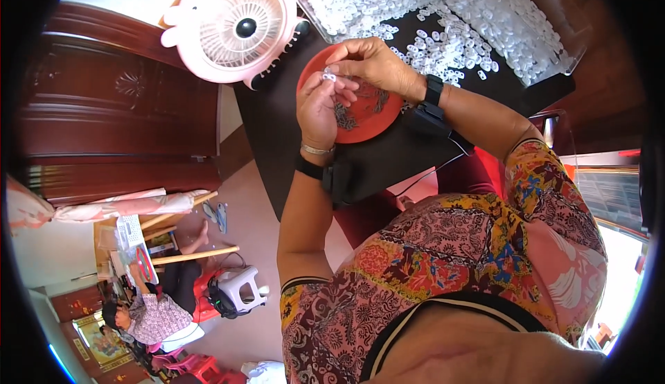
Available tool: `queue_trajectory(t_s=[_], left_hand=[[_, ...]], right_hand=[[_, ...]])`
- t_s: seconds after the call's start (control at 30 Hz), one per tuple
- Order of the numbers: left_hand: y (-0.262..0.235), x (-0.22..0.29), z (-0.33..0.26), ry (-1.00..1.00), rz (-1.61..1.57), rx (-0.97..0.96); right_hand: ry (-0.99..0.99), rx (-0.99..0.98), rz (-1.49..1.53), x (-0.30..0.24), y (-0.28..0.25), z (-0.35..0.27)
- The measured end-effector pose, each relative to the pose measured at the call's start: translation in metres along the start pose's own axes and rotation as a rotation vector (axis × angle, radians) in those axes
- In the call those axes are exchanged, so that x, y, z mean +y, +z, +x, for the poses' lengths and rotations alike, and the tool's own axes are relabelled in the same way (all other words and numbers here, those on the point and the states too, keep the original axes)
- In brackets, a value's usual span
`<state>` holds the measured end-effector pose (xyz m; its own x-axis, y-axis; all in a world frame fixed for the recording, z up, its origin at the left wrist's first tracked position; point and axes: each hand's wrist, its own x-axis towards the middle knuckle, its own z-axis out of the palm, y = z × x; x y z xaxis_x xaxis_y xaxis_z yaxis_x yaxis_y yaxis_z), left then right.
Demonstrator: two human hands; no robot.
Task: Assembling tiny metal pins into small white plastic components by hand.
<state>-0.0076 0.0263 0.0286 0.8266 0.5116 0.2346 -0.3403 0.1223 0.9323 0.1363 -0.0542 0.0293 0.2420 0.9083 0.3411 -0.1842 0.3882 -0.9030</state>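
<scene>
**White piece held between both hands, over red plate**

Clock face centred on the red plate (366,133), 12 at top of view. Small white piece (330,77): above the plate, toward 10 o'clock. Left hand (318,107), at 8–9: fingertips pinching the piece. Right hand (377,65), at 1: thumb and forefinger drawn together at the piece's upper end; cannot tell whether they grip anything. Dark slender parts (345,118) lie on the plate at 6, more at 3.

Black table (267,152) under all. Loose white pieces (450,55) at 2; clear bin (512,30) of same beyond. Pink fan (246,27) at 10. Seated person (163,320) well apart, at 7.
</scene>
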Motion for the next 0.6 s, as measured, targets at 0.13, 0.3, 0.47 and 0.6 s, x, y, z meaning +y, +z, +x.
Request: queue_trajectory(t_s=[0.13,0.3,0.47,0.6], left_hand=[[-0.007,0.002,-0.002,0.020,-0.004,0.004],[-0.007,0.003,-0.006,0.042,0.023,0.062],[0.001,0.005,-0.007,0.026,0.177,0.183],[-0.002,-0.001,-0.004,-0.001,0.238,0.176]], right_hand=[[-0.033,-0.052,0.010,-0.002,0.005,-0.003],[0.121,0.007,-0.011,0.000,-0.006,-0.005],[0.104,0.078,0.059,0.004,-0.008,0.000],[0.051,0.063,0.017,0.006,-0.014,0.003]])
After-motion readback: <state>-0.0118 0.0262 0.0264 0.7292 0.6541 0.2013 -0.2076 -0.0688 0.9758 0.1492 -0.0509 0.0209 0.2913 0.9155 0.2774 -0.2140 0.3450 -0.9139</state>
